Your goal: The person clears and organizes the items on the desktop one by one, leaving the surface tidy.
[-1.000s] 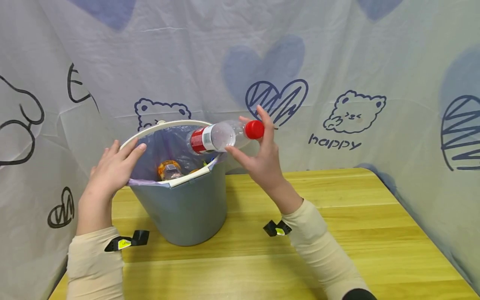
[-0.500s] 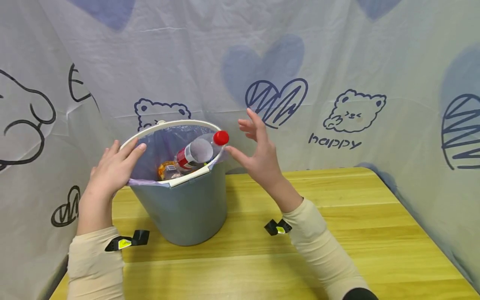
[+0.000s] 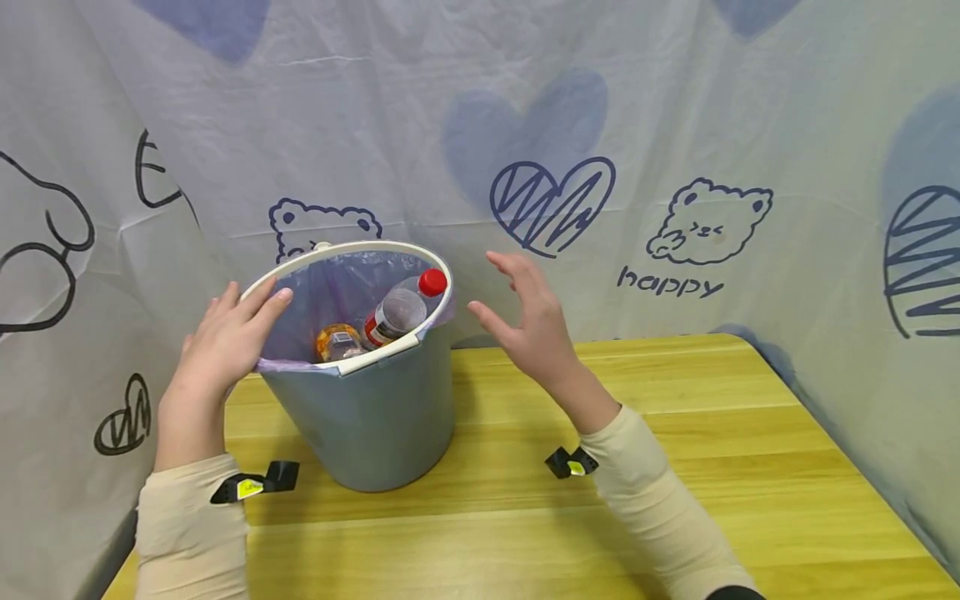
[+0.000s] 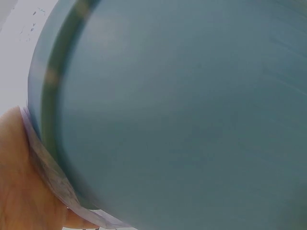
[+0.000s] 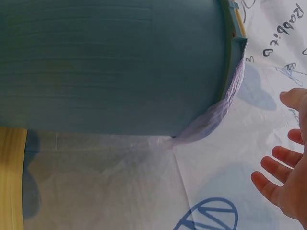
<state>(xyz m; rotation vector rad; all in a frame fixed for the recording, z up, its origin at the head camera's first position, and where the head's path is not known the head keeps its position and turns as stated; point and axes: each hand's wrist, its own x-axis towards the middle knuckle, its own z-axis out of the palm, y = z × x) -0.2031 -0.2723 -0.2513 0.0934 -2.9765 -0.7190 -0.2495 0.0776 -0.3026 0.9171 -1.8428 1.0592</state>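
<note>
A grey-blue bucket with a white rim and a thin purple liner stands on the table. My left hand rests on its left rim, fingers extended over the edge; the left wrist view shows this hand against the liner at the rim. Inside the bucket, a clear plastic bottle with a red cap leans toward the right rim. Beside it lies another bottle with an orange label, partly hidden by the rim. Apart from the bucket, to its right, my right hand holds nothing, its fingers spread.
The wooden table extends under the bucket and off to the right. A pale cloth printed with hearts and bears hangs behind and at the sides. Black straps with small devices sit on both sleeved wrists.
My right hand has let go of the red-capped bottle, which dropped into the bucket and settled lower. That hand then drew back slightly to the right. My left hand stays on the rim.
</note>
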